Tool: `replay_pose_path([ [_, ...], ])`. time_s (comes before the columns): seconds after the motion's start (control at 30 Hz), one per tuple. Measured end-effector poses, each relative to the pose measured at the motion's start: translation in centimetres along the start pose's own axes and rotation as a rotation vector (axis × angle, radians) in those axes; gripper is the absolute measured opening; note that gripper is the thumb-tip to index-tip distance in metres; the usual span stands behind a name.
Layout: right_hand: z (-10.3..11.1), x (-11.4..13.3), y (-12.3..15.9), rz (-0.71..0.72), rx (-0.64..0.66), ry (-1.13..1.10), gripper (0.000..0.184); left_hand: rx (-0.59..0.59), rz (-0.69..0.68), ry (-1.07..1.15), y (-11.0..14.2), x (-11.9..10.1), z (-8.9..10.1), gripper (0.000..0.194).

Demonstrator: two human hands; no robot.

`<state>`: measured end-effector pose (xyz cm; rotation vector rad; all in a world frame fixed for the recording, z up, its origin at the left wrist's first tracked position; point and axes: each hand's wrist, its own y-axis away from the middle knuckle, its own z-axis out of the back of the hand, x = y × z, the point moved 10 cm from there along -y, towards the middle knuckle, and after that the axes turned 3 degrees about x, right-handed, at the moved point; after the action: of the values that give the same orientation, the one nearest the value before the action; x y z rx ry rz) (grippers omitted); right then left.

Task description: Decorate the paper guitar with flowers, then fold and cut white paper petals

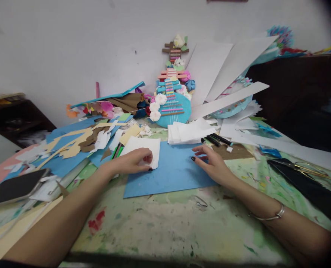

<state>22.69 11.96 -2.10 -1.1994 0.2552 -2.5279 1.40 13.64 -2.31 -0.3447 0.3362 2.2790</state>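
left grip (134, 160) half-curled by white paper (151, 144), hold unclear; right grip (214, 163) loosely open, empty

Phone (16, 188) left of the card sheet (171, 171), scissors (316, 173) to its right, papercraft lute (179, 106) behind it, paper stack (188, 134) over its back edge.

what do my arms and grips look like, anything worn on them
A dark sleeve edge shows on the left arm. The right arm wears a thin silvery bangle with a coiled detail. The left grip and right grip are ungloved, with dark polish on the thumbnails.
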Motion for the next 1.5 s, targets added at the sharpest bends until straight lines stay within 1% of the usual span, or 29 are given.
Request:
replay_pose_path([
  [0.17,-0.2,0.2,0.0,0.003,0.01,0.001,0.024,0.005,-0.06,-0.003,-0.1,-0.7,-0.5,0.011],
  [0.3,-0.3,0.3,0.0,0.01,0.02,0.004,0.023,0.002,-0.094,0.004,-0.2,-0.9,-0.5,0.011],
  [0.63,-0.5,0.1,0.0,-0.021,0.04,-0.016,0.023,-0.001,0.023,0.058,-0.3,0.3,-0.7,0.01],
  [0.8,-0.5,0.1,0.0,-0.016,0.039,-0.012,0.023,-0.01,0.035,0.108,-0.3,0.4,-0.5,0.01],
  [0.93,-0.5,0.4,0.1,0.02,0.043,-0.002,0.023,-0.038,0.043,0.188,-0.2,1.0,0.0,0.01],
  [1.1,-0.7,0.5,0.1,0.03,0.057,0.012,0.023,-0.038,0.07,0.308,-0.2,2.1,0.0,0.009],
  [1.23,-0.7,0.6,0.2,0.025,0.063,0.015,0.019,-0.087,0.089,0.438,-0.1,2.4,0.6,0.011],
  [1.33,-0.6,2.1,0.4,0.105,0.064,-0.004,0.019,-0.138,0.04,0.566,-0.1,1.0,1.3,0.011],
  [1.37,-0.6,2.9,0.6,0.15,0.064,-0.011,0.023,-0.161,0.011,0.59,-0.1,0.2,1.5,0.01],
  [1.43,-0.9,4.5,1.0,0.224,0.084,-0.036,0.038,-0.212,-0.062,0.584,-0.3,-2.1,1.6,0.008],
  [1.5,-1.8,5.6,1.5,0.258,0.145,-0.086,0.052,-0.268,-0.153,0.523,-0.6,-4.9,1.2,0.005],
])
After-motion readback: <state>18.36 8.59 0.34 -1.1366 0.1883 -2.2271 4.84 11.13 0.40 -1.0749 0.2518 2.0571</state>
